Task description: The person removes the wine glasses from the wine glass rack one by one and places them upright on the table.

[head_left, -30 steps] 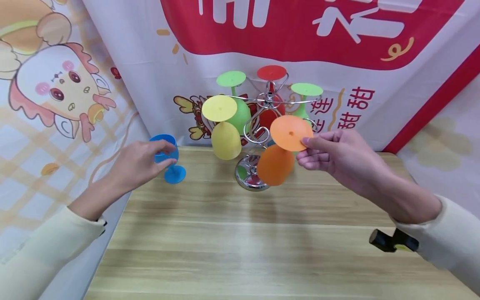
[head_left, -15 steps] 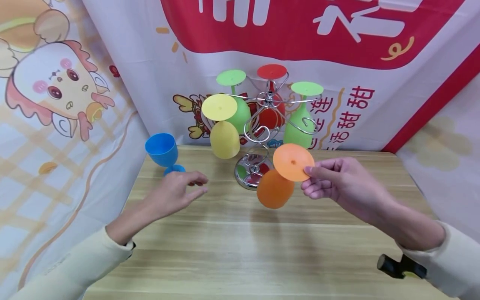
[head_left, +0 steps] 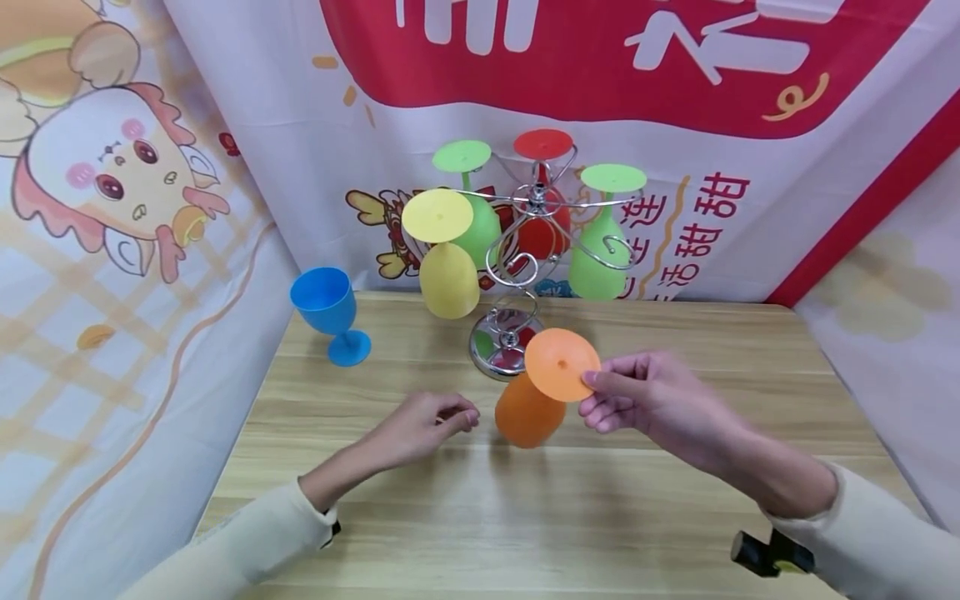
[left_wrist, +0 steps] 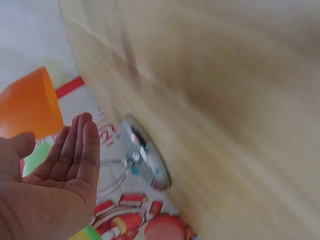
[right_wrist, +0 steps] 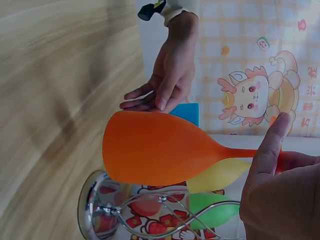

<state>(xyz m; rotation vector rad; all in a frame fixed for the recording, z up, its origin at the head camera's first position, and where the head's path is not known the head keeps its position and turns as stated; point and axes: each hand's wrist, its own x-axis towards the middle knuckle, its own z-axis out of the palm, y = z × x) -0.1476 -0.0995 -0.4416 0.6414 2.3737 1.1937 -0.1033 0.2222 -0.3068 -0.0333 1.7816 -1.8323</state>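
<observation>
My right hand (head_left: 648, 396) pinches the foot of an orange plastic goblet (head_left: 531, 414), which hangs bowl-down above the table in front of the rack. In the right wrist view the orange goblet (right_wrist: 160, 147) shows its bowl and stem side-on. Just left of the bowl, my left hand (head_left: 423, 425) holds nothing, its fingers loosely bent toward the goblet. The left wrist view has that hand (left_wrist: 60, 175) palm up, the orange bowl beyond its fingertips. A chrome rack (head_left: 512, 267) carries a yellow goblet (head_left: 448, 279), two green goblets (head_left: 597, 275) and a red goblet (head_left: 543, 225), all upside down.
A blue goblet (head_left: 326, 304) stands upright at the table's back left. The rack's round base (head_left: 498, 358) rests near the back edge of the wooden table (head_left: 480, 525). Printed cloths (head_left: 292, 125) hang close behind and at both sides.
My right hand has brought the orange goblet away from the rack, toward me and lower. My left hand has left the blue goblet standing and moved right, close to the orange bowl.
</observation>
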